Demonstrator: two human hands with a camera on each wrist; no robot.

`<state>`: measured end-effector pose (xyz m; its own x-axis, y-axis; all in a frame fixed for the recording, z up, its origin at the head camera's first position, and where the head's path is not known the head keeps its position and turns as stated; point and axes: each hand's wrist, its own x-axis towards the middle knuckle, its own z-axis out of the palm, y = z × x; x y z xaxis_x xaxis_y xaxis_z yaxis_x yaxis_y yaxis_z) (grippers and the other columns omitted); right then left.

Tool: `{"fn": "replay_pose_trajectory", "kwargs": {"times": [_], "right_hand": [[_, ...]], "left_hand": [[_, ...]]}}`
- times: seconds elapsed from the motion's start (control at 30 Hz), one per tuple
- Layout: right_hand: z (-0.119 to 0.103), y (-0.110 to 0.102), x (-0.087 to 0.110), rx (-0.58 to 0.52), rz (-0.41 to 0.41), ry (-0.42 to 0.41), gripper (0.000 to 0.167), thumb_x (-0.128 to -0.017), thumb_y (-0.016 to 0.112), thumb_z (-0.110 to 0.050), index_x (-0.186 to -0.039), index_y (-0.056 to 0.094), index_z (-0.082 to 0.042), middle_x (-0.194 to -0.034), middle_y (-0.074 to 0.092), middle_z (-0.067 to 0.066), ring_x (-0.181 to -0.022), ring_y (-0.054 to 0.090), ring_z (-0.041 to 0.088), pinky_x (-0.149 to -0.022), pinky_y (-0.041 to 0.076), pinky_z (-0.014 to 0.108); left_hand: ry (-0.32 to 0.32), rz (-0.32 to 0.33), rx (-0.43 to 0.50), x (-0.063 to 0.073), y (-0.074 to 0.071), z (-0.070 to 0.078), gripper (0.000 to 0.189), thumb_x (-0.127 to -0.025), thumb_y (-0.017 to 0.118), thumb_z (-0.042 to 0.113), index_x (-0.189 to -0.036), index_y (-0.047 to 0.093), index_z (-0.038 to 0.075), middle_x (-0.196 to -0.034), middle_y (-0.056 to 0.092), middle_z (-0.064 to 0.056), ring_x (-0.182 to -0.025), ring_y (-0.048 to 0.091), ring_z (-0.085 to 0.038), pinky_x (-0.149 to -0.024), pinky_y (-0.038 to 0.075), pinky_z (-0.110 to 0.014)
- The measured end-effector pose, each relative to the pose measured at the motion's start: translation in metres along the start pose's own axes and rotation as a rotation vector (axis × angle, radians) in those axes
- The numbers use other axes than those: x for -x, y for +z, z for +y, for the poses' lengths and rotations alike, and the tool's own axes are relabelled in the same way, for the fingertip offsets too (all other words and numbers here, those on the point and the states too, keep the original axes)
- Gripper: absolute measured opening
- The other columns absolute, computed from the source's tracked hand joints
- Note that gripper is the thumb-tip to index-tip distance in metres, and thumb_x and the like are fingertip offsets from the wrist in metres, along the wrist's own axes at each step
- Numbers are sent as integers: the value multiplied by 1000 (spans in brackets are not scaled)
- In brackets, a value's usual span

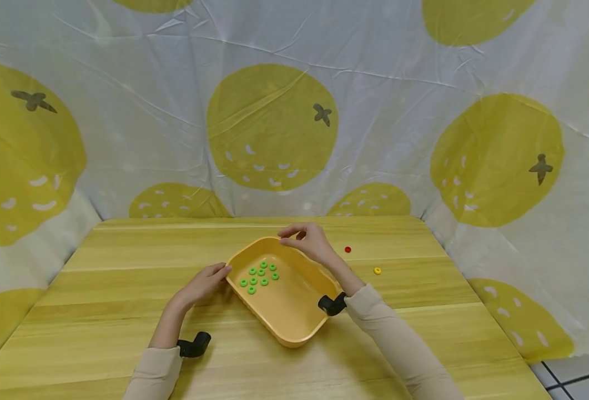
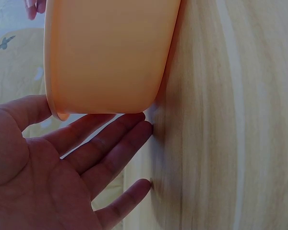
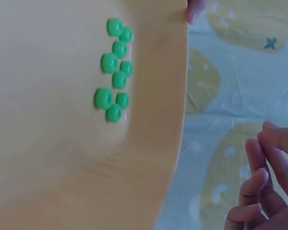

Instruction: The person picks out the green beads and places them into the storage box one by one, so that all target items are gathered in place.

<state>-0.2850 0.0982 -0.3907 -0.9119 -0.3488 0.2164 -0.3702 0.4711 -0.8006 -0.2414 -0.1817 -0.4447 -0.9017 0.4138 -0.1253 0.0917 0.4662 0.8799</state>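
Note:
A yellow-orange plastic basin [image 1: 294,311] sits at an angle on the table. Several green beads [image 1: 253,281] lie on its floor toward the left end; the right wrist view shows these green beads [image 3: 109,63] close to the wall. My left hand [image 1: 206,283] holds the basin's left corner, thumb at the rim and fingers along the outer wall, as the left wrist view shows. Over the far rim hovers my right hand [image 1: 308,241], its fingers loosely bent and the thumb near the index finger. No object shows between those fingertips.
On the wooden table [image 1: 124,261], right of the basin, lie a red bead [image 1: 347,249] and a yellow bead [image 1: 377,271]. A white cloth [image 1: 389,122] printed with yellow fruit hangs behind the table and along its sides.

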Motion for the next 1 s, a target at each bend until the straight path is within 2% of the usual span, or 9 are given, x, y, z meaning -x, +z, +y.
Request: {"fn": "replay_pose_trajectory", "kwargs": {"times": [0.2,0.23,0.37,0.43,0.5,0.6,0.73,0.87,1.0], "right_hand": [[9,-15,11,-41,15,31,19,-86,69,-24,-103,73,-17,-107,71,4,-82,58,24,-69,46,23],[10,-18,12,-45,18,41,20,-85,69,-25,-103,73,-17,-107,71,4,-81,58,25,-67,45,23],[12,-28,20,-74,27,93,21,-85,69,-28,-104,73,-19,-109,69,2,-73,55,27,-45,36,21],[13,-34,24,-85,39,106,21,-85,69,-28,-104,73,-19,-110,69,2,-73,55,24,-45,36,21],[14,-39,28,-87,52,107,21,-86,69,-28,-105,72,-19,-109,70,3,-76,56,23,-48,41,22],[17,-45,32,-87,68,96,22,-86,68,-26,-105,72,-16,-109,70,7,-81,59,23,-61,48,28],[23,-50,39,-100,81,121,23,-86,69,-26,-105,72,-13,-111,70,10,-80,57,22,-68,49,39],[30,-55,48,-105,96,154,24,-86,69,-25,-105,72,-11,-111,69,10,-83,57,27,-74,48,34],[37,-61,57,-99,108,188,24,-86,69,-27,-105,72,-12,-109,70,10,-74,56,20,-64,44,24]], "left_hand": [[-1,-15,8,1,1,0,57,-104,31,30,-139,32,-15,-137,44,-32,-133,34,-46,-110,30,-56],[0,-15,8,1,1,1,57,-104,31,31,-139,32,-15,-138,43,-32,-134,34,-46,-110,30,-57],[7,-19,13,2,0,1,57,-104,31,31,-139,32,-15,-137,44,-32,-134,34,-46,-110,30,-57],[8,-19,15,2,1,2,57,-104,31,31,-139,32,-15,-138,43,-32,-134,34,-46,-110,30,-57],[6,-19,12,2,1,2,57,-104,31,31,-139,32,-15,-138,43,-32,-134,33,-46,-110,30,-56],[6,-16,6,2,1,2,57,-104,31,31,-138,33,-14,-138,43,-32,-134,33,-46,-110,29,-57],[-2,-14,-2,1,0,2,57,-104,31,31,-139,32,-14,-140,40,-32,-135,31,-46,-111,28,-57],[-13,-15,-5,1,0,3,58,-104,31,32,-140,31,-14,-141,38,-33,-136,30,-46,-111,28,-57],[-20,-9,-14,1,1,3,58,-104,31,32,-140,30,-14,-141,38,-33,-135,30,-46,-111,28,-57]]}}
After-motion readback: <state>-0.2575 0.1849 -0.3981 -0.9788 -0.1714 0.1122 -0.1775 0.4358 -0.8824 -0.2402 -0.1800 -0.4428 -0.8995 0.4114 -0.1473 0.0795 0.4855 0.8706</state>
